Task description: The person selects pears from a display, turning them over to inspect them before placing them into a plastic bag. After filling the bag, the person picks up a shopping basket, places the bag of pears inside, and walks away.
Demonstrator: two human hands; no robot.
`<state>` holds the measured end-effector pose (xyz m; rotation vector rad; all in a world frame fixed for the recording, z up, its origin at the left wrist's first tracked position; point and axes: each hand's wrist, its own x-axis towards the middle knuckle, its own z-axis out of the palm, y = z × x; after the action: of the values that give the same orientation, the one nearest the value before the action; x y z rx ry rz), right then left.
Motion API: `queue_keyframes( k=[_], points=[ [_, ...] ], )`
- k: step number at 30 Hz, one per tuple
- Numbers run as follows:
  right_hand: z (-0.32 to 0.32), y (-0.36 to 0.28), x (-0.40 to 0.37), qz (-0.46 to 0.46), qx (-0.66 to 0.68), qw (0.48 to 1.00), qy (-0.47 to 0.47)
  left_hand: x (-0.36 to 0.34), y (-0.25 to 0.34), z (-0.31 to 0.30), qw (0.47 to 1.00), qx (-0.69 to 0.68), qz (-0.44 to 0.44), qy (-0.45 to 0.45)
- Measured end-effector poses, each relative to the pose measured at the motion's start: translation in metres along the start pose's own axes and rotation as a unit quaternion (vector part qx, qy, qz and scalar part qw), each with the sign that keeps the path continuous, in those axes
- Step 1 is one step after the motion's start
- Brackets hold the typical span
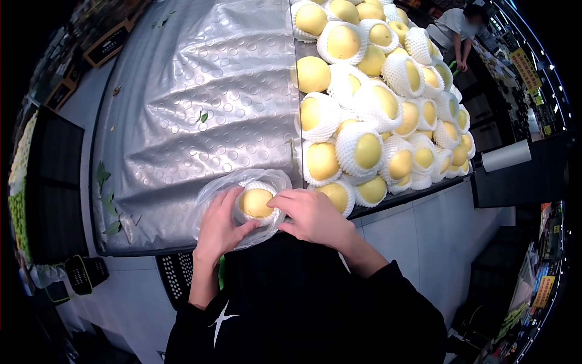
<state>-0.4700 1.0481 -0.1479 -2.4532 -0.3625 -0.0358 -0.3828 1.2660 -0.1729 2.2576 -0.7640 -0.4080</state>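
Observation:
A yellow pear-like fruit (256, 203) in a white foam net sits inside a clear plastic bag (212, 189) at the front edge of the display. My left hand (219, 221) curls round its left side, with the thumb below it. From the right, my right hand (312, 216) closes its fingertips on the fruit's edge and the foam net. Parts of the net and bag are hidden behind my fingers. Just beyond my right hand, a netted yellow fruit (332, 196) lies at the front of the pile.
Many yellow fruits in foam nets (368, 150) are heaped on the right. A silver bubble-textured mat (200, 79) with loose leaves (203, 116) covers the left. A roll of plastic bags (507, 156) stands at the right. Another person (454, 30) is at the back right.

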Motion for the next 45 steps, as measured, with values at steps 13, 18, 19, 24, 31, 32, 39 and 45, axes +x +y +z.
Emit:
queue_keyframes(
  k=[13, 18, 19, 24, 31, 32, 39, 45],
  points=[
    [-0.003, 0.003, -0.007, 0.006, 0.013, 1.0, 0.026, 0.004, -0.004, 0.006, 0.999, -0.02, -0.048, -0.014],
    [-0.039, -0.008, -0.005, 0.008, 0.045, 0.974, 0.223, -0.002, -0.008, 0.004, 0.999, -0.011, 0.01, 0.044],
    [-0.056, -0.003, -0.007, 0.013, 0.003, 0.958, 0.285, -0.003, -0.006, 0.002, 0.999, -0.012, 0.009, 0.045],
    [-0.132, 0.056, -0.001, 0.145, -0.185, 0.897, 0.374, -0.008, 0.017, -0.009, 0.978, -0.169, 0.038, 0.117],
    [-0.15, 0.086, 0.02, 0.304, -0.232, 0.886, 0.26, -0.002, 0.032, 0.01, 0.947, -0.262, 0.123, 0.143],
    [-0.151, 0.087, 0.023, 0.302, -0.232, 0.888, 0.259, -0.003, 0.031, 0.012, 0.946, -0.262, 0.122, 0.146],
    [-0.152, 0.072, 0.035, 0.35, -0.278, 0.863, 0.235, -0.01, 0.036, 0.012, 0.948, -0.275, 0.137, 0.079],
    [-0.14, 0.057, 0.015, 0.167, 0.038, 0.89, 0.423, -0.01, 0.032, 0.017, 0.914, -0.375, 0.15, 0.024]
  ],
)
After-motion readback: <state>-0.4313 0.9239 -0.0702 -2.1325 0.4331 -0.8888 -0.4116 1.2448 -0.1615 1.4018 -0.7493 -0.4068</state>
